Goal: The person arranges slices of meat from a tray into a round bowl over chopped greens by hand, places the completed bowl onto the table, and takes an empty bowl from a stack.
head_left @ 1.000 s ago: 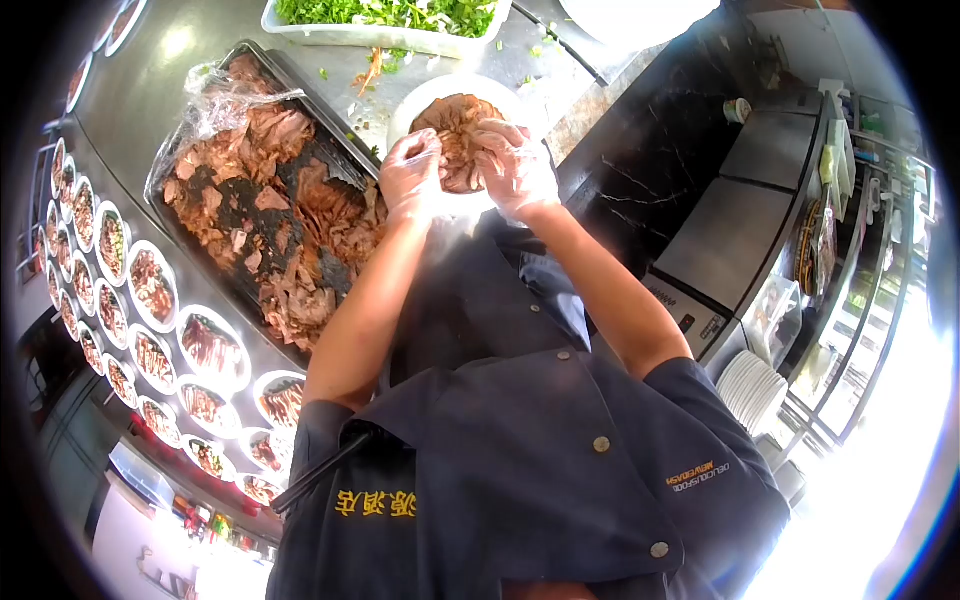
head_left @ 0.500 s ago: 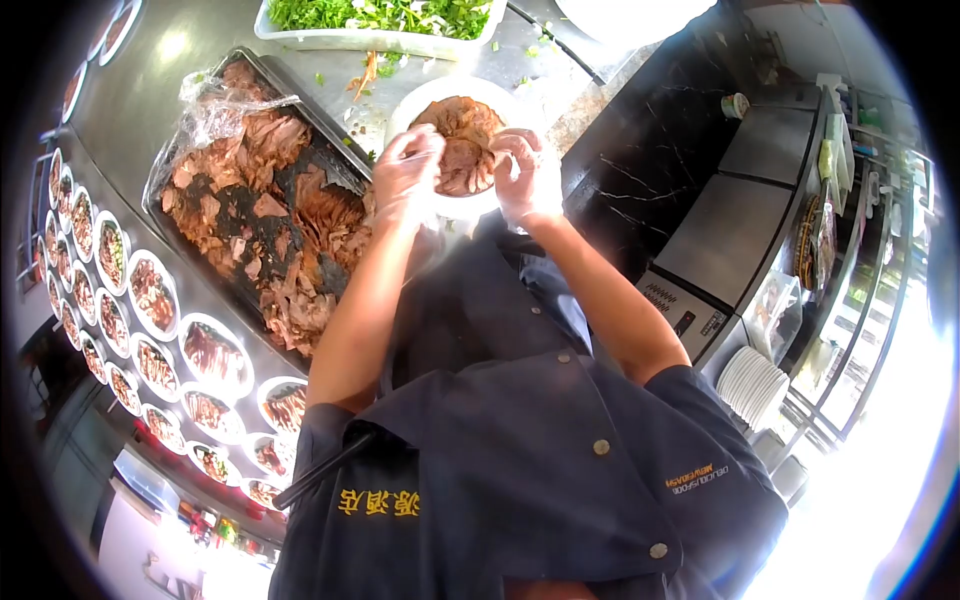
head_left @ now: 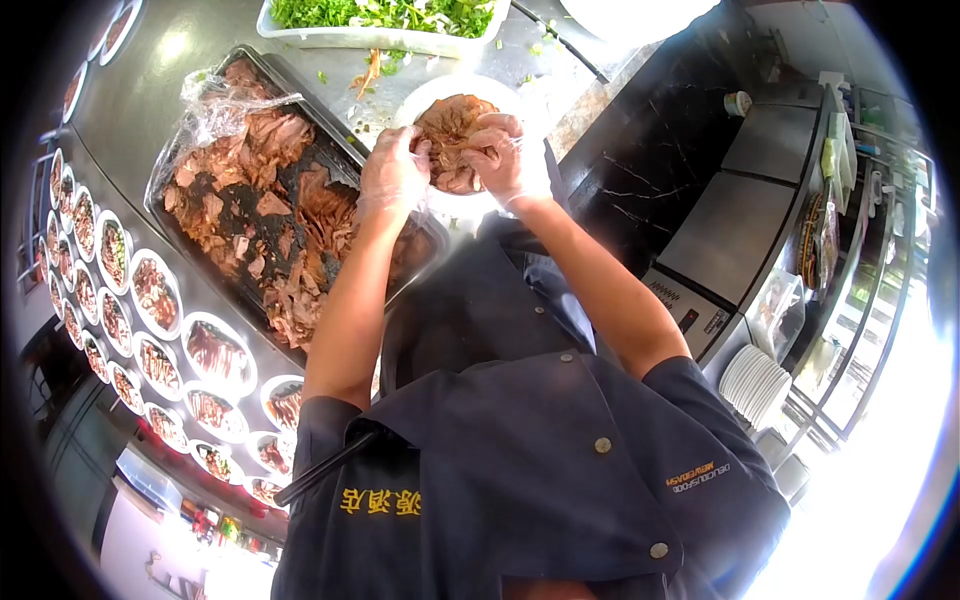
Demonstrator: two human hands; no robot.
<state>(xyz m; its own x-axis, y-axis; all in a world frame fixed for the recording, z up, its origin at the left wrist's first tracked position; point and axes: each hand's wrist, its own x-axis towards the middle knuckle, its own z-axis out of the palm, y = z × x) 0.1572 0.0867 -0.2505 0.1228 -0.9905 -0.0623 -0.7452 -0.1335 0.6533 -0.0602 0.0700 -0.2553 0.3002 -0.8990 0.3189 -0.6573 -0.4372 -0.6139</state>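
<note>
A white bowl [head_left: 409, 108] of sliced brown cooked meat [head_left: 452, 118] stands on the steel counter in front of me. My right hand [head_left: 505, 160], in a clear plastic glove, reaches over its right side, the fingers closed on a slice of meat. At the bowl's left edge is my left hand [head_left: 393, 172], gloved too, with fingers curled together; what they hold, if anything, is hidden. Left of that hand lies a dark metal tray [head_left: 235, 205] with piles of sliced meat [head_left: 270, 135] and crumpled plastic wrap [head_left: 215, 110] at its far end.
A white tub [head_left: 385, 40] of chopped greens [head_left: 380, 12] stands beyond the bowl. Many plated meat dishes [head_left: 218, 355] line the counter on the left. At the right are a black marble surface [head_left: 640, 170], steel equipment [head_left: 720, 240] and stacked white plates [head_left: 755, 385].
My right hand has moved left, further over the meat in the bowl. My left hand has shifted slightly left and down, toward the bowl's outer edge.
</note>
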